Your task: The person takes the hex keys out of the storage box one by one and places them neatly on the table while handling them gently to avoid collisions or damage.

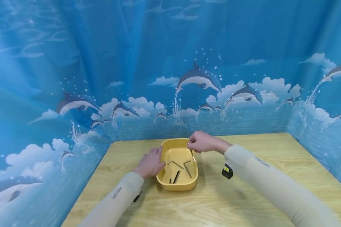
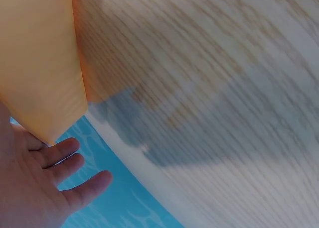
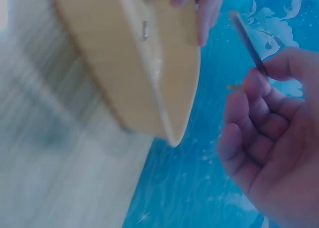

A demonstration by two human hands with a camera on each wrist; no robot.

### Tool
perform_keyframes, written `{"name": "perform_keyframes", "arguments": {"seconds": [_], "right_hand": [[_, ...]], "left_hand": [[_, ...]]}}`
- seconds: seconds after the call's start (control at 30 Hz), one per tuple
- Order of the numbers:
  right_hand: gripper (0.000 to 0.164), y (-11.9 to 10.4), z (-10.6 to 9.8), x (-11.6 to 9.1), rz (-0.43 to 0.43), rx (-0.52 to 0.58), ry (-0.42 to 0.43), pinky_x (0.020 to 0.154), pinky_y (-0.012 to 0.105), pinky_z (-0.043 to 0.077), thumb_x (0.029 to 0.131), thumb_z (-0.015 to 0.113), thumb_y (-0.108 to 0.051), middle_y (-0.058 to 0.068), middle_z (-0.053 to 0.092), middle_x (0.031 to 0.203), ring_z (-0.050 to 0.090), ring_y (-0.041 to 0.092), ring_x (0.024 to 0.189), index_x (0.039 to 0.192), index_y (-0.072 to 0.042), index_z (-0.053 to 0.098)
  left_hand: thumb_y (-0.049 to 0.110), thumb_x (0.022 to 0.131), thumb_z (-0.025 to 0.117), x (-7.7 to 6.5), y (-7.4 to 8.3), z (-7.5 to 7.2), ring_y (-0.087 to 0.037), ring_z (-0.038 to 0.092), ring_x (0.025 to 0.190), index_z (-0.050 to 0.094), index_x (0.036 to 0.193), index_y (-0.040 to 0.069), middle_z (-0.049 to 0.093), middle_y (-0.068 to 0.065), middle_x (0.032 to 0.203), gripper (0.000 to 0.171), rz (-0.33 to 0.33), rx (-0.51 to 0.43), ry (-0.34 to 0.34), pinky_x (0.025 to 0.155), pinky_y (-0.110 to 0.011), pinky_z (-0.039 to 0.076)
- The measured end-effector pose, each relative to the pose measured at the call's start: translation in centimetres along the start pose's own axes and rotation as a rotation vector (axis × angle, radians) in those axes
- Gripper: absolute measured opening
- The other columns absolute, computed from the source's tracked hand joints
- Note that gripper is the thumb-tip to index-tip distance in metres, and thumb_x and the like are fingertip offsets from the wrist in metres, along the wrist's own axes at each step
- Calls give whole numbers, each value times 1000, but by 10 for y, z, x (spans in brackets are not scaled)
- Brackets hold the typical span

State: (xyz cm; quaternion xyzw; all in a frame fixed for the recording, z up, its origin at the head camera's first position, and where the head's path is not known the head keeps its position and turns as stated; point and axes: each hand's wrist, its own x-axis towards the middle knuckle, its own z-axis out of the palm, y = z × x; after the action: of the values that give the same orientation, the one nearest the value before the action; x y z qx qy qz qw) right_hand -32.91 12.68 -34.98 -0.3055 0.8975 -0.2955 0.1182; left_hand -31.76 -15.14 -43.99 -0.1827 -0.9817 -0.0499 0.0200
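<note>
A blue curtain [image 1: 147,47] printed with dolphins, clouds and splashes rises behind and along the sides of the wood-grain worktop [image 1: 182,208]. Over the worktop reach 2 pale sleeves, the right sleeve [image 1: 272,176] and the left sleeve [image 1: 117,194], both with small dark lettering. Near the back edge sits a yellow tray [image 1: 177,186], upright, with rounded corners.

The left hand [image 1: 150,162] holds the tray's left rim: its thumb lies over the edge, while 3 of its fingers show loosely stretched beside the outer wall in the left wrist view. The right hand [image 1: 201,142] is at the tray's far right corner — its thumb and index finger pinch a slim metal rod [image 3: 248,41], the other fingers curled in. The rod slants over the tray's right side; whether it touches the wall I cannot tell.

Inside the tray lie 2 silvery L-shaped keys, a left key [image 1: 176,164] and a right key [image 1: 188,169], apart from each other. Nearer the front lies a dark key [image 1: 176,177], with a short black hooked piece [image 1: 170,181] just beside its lower end — possibly joined to it.
</note>
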Motion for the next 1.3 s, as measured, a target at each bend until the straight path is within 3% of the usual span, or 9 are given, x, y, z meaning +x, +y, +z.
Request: {"name": "perform_keyframes", "arguments": {"seconds": [0.3,0.5,0.7,0.9,1.3], "right_hand": [[31,43,0,-39,115,-8,96,56,30,45,97,54,-18,-1,55,57,47,13,50,67,-14,58],[38,68,-6,-58,178,-68,139,56,29,42,98,55,-19,-4,49,52,39,11,46,60,-16,52],[44,94,-3,-75,251,-76,93,59,29,43,99,54,-17,-6,39,48,32,10,43,56,-20,44],[45,114,-4,-86,322,-103,77,56,28,40,98,56,-16,-7,34,46,26,10,42,54,-19,43],[45,132,9,-88,370,-107,39,49,24,35,95,56,-14,-8,37,46,33,8,41,53,-21,41]], "left_hand": [[39,99,52,-4,-1,2,-38,38,144,25,158,-1,41,-23,155,76,-14,-19,-19,111,-58,40],[40,100,52,-3,-2,-3,-38,38,144,24,159,0,40,-22,156,76,-19,-18,-10,111,-58,40],[41,100,53,-4,-1,0,-37,37,145,23,159,0,39,-22,156,77,-25,-17,-36,111,-58,40],[40,100,53,1,2,-1,-37,38,144,24,159,0,41,-22,155,77,-7,-27,-11,110,-59,40],[40,101,51,-1,0,-1,-37,37,145,22,159,1,39,-22,156,76,-20,-37,-30,112,-58,39]]}}
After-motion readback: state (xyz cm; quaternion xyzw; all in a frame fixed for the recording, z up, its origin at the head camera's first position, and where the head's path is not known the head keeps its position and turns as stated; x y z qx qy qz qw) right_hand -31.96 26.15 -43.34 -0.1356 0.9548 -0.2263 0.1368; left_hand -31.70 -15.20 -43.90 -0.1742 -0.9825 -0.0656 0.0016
